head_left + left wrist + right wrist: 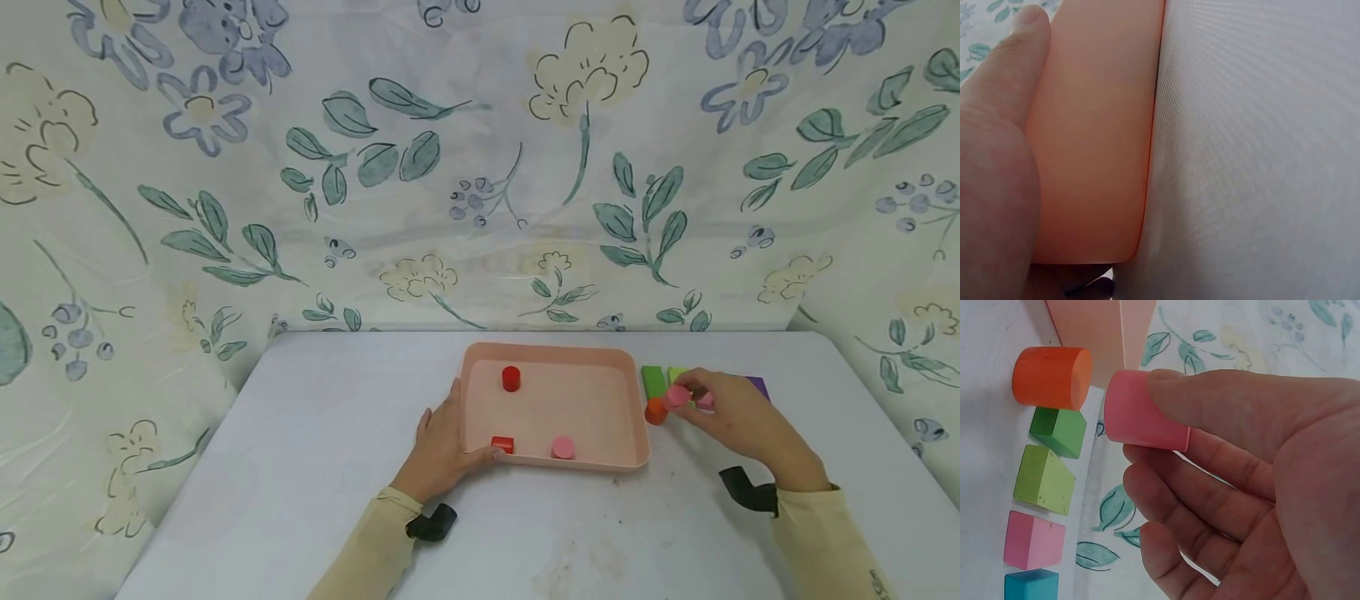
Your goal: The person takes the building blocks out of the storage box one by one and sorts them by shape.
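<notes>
In the head view my right hand [738, 417] pinches a pink cylinder block [677, 397] between thumb and fingers, just right of the tray. The right wrist view shows the same pink cylinder [1141, 409] under the thumb. My left hand [442, 450] holds the near left corner of a peach tray [555, 400], its thumb along the front wall and rim. Inside the tray are a red cylinder [511, 378] towards the back, another red cylinder [502, 445] by the left thumb, and a pink cylinder [562, 447] near the front wall.
An orange cylinder [1050, 378] sits beside the tray's right wall. Beyond it runs a row of blocks: green [1060, 432], yellow-green [1044, 480], pink [1034, 539] and blue [1032, 584]. A purple block [759, 387] shows behind the right hand. Flowered cloth [480, 167] hangs behind the white table [300, 467].
</notes>
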A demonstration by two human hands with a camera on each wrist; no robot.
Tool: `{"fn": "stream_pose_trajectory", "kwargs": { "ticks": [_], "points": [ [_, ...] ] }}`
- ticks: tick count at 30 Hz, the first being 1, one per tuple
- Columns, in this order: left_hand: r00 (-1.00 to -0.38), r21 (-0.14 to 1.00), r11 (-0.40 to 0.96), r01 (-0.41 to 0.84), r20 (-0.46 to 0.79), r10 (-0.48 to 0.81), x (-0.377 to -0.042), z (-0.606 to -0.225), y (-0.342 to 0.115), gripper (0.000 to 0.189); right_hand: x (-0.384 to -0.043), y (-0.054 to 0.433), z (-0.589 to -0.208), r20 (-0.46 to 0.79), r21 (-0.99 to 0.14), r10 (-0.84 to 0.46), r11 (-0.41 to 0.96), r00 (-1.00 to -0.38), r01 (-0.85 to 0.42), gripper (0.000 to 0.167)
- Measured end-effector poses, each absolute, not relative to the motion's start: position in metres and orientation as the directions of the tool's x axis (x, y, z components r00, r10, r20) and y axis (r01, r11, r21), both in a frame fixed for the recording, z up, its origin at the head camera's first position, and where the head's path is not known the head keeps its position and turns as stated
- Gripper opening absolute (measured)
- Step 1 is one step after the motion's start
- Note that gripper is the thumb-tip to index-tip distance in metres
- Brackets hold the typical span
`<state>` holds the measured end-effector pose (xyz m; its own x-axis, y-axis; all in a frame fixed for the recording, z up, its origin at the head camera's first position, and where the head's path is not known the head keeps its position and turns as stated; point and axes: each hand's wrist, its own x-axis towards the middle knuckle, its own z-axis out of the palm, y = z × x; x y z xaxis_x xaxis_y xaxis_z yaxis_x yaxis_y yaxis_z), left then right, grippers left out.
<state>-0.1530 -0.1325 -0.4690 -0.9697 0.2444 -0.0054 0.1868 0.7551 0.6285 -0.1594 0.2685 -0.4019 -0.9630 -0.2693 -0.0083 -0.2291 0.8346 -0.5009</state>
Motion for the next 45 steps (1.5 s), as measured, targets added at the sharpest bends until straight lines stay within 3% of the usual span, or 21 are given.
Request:
{"fn": "stream_pose_trajectory", "kwargs": {
  "ticks": [30, 45],
  "points": [
    [-0.973, 0.644, 0.743, 0.179, 0.002, 0.233, -0.152, -0.468, -0.131, 0.124, -0.167, 0.281, -0.419, -0.095, -0.450, -0.206, 0.882, -0.974, -0.143, 0.036],
    [-0.971, 0.654, 0.733, 0.186, 0.010, 0.237, -0.150, -0.468, -0.131, 0.123, -0.169, 0.283, -0.427, -0.109, -0.469, -0.243, 0.868, -0.964, -0.166, 0.034]
  ]
}}
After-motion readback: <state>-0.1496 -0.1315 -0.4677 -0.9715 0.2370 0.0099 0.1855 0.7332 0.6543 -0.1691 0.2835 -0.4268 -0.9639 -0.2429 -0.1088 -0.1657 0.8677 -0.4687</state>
